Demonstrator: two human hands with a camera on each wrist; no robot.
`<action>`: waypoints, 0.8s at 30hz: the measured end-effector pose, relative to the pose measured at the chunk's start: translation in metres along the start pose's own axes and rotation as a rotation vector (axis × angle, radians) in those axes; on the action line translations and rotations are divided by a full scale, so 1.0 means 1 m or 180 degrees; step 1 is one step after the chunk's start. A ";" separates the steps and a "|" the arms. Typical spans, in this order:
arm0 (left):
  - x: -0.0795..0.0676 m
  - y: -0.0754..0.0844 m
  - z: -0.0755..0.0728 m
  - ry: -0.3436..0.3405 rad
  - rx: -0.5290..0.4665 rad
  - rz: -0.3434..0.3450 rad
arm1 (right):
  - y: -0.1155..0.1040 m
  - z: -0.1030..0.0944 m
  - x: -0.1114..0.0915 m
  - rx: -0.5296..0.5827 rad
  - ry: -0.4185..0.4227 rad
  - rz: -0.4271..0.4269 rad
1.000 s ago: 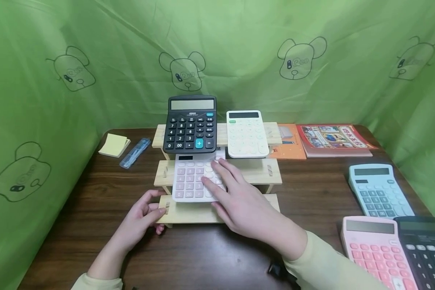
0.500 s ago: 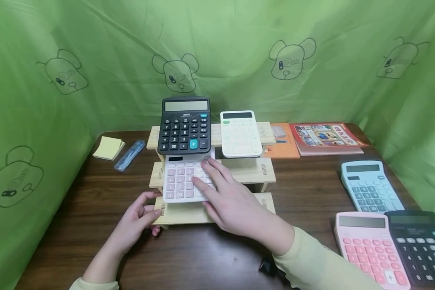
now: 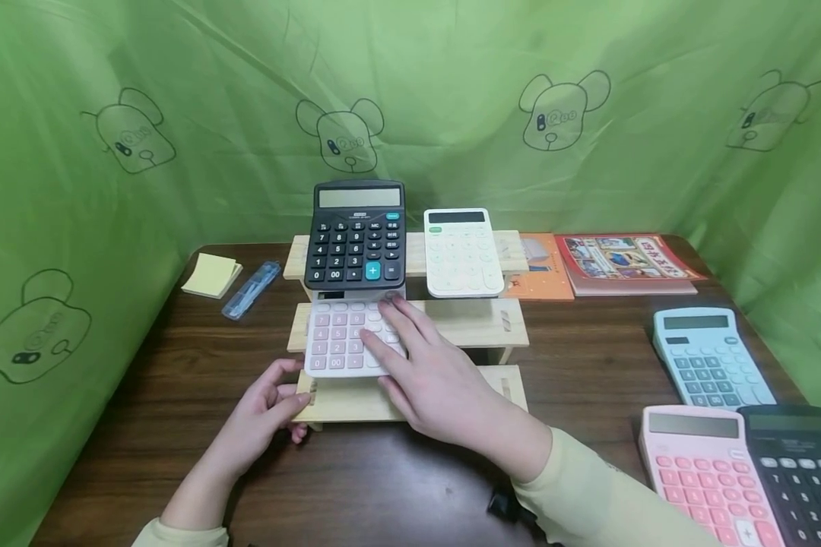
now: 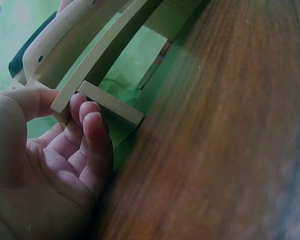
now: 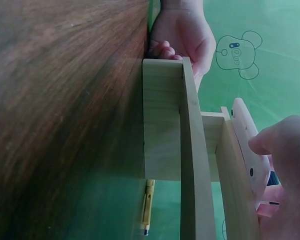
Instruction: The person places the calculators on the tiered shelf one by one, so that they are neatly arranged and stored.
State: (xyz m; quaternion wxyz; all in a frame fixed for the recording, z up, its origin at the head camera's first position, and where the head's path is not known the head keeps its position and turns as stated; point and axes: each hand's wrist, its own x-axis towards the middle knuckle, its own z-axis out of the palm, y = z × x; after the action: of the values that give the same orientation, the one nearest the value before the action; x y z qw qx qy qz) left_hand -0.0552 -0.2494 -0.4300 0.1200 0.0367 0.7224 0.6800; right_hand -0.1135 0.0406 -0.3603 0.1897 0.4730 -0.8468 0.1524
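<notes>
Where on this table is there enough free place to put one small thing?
Bare table lies between the wooden stand and the light blue calculator, and left of the left hand, in front of the sticky notes. The right front is crowded: the pink calculator and a dark calculator lie side by side.

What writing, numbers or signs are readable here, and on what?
"0" to "9", "00", "MC", "+", "=": black calculator on the top shelf
"0" to "5", "00": lilac-keyed calculator, others faint or covered
"0", "00": dark calculator, right
"+": pink calculator
"Qee", apparently: green curtain
Too small or blurred: book cover, white calculator, blue calculator, most other key labels
</notes>
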 end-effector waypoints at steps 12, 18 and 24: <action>-0.005 -0.001 -0.002 0.0045 -0.0005 -0.0035 | -0.002 0.000 0.000 0.0085 -0.0041 -0.0066; -0.004 0.000 -0.002 0.0038 -0.0004 -0.0021 | 0.000 -0.010 -0.009 0.0086 -0.0228 -0.0030; -0.001 0.001 0.000 -0.0001 0.0018 -0.0024 | 0.003 -0.017 -0.026 -0.0034 -0.0270 0.0115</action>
State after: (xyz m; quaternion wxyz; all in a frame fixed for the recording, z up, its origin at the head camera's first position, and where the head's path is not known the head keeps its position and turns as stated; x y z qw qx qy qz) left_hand -0.0542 -0.2497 -0.4284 0.1225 0.0344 0.7244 0.6776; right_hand -0.1008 0.0690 -0.3579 0.1533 0.4627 -0.8633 0.1311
